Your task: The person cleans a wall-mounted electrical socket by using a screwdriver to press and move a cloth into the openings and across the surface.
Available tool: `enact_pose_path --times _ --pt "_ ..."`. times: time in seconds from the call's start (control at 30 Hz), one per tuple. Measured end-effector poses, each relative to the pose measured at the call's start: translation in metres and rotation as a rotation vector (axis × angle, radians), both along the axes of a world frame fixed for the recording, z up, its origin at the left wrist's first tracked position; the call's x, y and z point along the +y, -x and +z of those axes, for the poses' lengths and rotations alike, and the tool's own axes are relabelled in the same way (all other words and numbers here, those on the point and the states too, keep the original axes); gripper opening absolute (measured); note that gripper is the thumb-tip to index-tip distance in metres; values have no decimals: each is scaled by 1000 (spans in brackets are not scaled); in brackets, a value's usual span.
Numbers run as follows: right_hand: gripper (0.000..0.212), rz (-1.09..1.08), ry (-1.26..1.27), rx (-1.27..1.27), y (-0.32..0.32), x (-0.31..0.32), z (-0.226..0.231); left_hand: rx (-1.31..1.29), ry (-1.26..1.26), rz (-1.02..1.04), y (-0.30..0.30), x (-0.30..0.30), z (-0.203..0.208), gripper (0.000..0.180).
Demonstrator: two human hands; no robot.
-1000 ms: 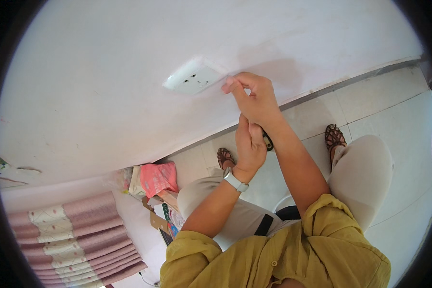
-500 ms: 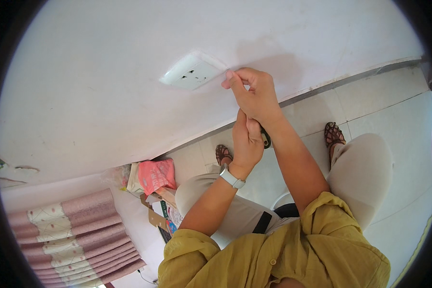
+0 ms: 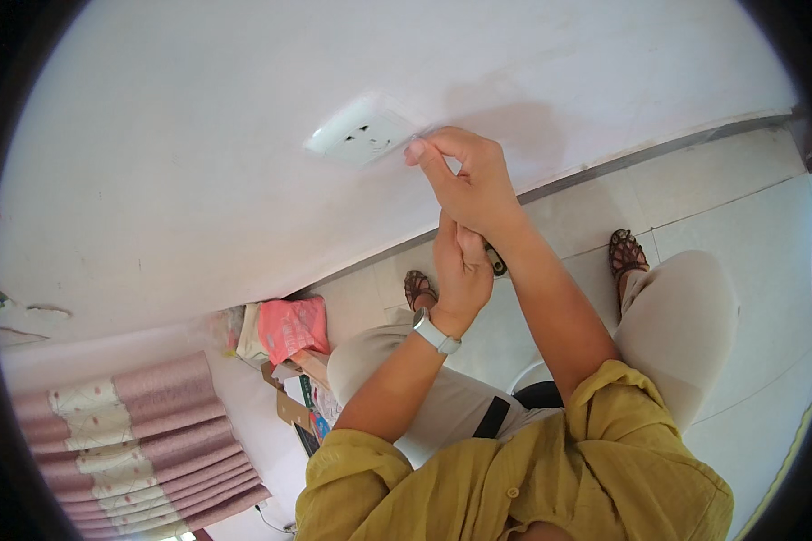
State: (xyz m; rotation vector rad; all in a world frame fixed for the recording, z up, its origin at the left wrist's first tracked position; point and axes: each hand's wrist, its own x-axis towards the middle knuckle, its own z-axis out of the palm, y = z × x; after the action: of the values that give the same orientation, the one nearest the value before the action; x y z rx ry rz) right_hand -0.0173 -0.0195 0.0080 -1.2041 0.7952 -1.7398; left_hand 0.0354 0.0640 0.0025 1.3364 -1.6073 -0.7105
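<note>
A white wall socket [image 3: 367,133] with dark slots is set in the pale wall. At its right edge my right hand [image 3: 467,176] is closed, thumb and forefinger pinched together. Whatever lies between those fingertips is too small to make out. Below it, my left hand [image 3: 463,269] is closed and touches the base of the right hand. The rounded end of a black tool [image 3: 496,260] sticks out beside the left hand, under my right wrist. The rest of that tool is hidden. A watch with a pale band [image 3: 435,332] sits on my left wrist.
Light floor tiles [image 3: 694,194] meet the wall at a grey skirting [image 3: 604,165]. To the left are a pink bag [image 3: 293,326] and an open cardboard box [image 3: 289,408] with things inside. A pink and cream curtain [image 3: 144,442] hangs at lower left.
My right fingertips have shifted slightly left and down along the socket's edge. My left hand has moved slightly with them, still closed.
</note>
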Motion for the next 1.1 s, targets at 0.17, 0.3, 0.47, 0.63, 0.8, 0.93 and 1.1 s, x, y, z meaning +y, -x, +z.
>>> enact_pose_path --times 0.17,0.3,0.47,0.63,0.8,0.93,1.1 --pt "17 -26 -48 85 -1 0 2 55 -162 -8 -16 3 -6 46" --pt "19 -82 -50 161 -4 2 -10 -10 -129 13 -11 6 -6 46" --pt "22 -8 -108 74 -3 3 -3 -5 -87 40 -11 5 0 39" --pt "31 287 -363 -235 3 5 9 51 -178 101 -10 7 17 28" --pt "29 338 -425 -355 4 10 22 128 -258 160 -11 14 32 24" --pt "30 294 -394 -514 -6 14 19 170 -242 172 -16 21 41 24" --pt "27 288 -417 -545 -23 15 8 246 -324 230 -23 26 41 23"
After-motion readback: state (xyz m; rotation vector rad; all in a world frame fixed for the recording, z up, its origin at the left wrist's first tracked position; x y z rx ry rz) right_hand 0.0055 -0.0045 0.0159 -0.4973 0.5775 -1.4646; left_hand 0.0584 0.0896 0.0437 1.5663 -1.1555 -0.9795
